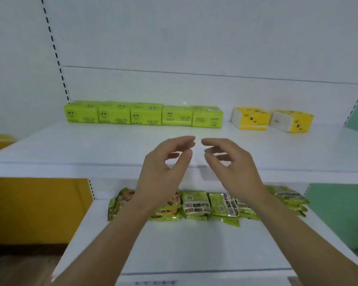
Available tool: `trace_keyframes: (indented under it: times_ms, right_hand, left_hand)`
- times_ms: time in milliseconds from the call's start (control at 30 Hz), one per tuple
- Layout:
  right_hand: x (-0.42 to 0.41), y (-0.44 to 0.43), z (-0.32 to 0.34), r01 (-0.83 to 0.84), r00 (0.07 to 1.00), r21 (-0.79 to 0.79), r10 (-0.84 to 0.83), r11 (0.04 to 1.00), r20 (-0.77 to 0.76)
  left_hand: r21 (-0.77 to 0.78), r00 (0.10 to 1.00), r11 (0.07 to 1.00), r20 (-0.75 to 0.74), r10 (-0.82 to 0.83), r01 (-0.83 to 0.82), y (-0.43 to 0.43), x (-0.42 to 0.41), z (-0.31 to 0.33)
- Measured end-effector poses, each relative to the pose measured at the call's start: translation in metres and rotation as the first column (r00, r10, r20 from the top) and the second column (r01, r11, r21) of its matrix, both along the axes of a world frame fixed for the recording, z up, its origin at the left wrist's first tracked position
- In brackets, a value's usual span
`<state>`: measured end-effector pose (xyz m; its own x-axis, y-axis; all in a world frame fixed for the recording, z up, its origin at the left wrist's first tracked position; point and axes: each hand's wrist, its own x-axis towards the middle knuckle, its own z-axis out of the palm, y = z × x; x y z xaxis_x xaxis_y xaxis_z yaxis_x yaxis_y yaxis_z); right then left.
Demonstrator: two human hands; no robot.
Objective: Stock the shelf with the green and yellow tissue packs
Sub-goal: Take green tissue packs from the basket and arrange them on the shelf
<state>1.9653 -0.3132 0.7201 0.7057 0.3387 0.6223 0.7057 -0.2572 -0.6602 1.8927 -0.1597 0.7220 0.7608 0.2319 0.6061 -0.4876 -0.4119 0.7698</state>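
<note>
Left hand (163,164) and right hand (234,162): fingers loosely curled, nothing held, tips nearly meeting over the front of the shelf (91,145). I reckon I'm btwn placements. Five green packs (143,114) sit in a tidy row at the back, side to side. Two yellow packs (250,118) lie just right of them, skewed. Nxt move prob: square the yellows or fetch more stock, none in view. Shelf flat, white. Below, snack packets (196,205) on a lower shelf (174,244); orange panel (35,209) left, green panel (339,213) right.
</note>
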Motion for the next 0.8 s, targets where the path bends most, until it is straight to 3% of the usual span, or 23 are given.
trace_keyframes:
  times_ms: [133, 267, 433, 600, 800]
  right_hand:
    - [-0.054, -0.017, -0.044, -0.095, 0.995, 0.034, 0.094, 0.995, 0.029]
    - [-0.077, -0.025, -0.119, -0.129, 0.973, -0.085, 0.11, 0.988, -0.203]
    - [-0.091, -0.033, -0.239, -0.166, 0.836, -0.378, -0.073, 0.911, -0.543]
    - [-0.126, -0.035, -0.372, -0.249, 0.694, -0.585, -0.278, 0.772, -0.664]
    - [-0.166, -0.008, -0.521, -0.457, 0.586, -0.653, -0.348, 0.604, -0.731]
  left_hand:
    - [-0.193, 0.992, 0.981, -0.119, -0.053, 0.03, -0.01, -0.046, -0.053]
    - [-0.311, 0.942, 0.95, -0.317, -0.11, 0.007, -0.014, -0.072, -0.119]
    - [-0.355, 0.759, 0.924, -0.638, -0.131, -0.139, -0.007, -0.097, -0.231]
    - [-0.371, 0.591, 0.894, -0.79, -0.162, -0.251, -0.003, -0.126, -0.347]
    - [-0.338, 0.423, 0.862, -0.891, -0.164, -0.378, 0.013, -0.148, -0.484]
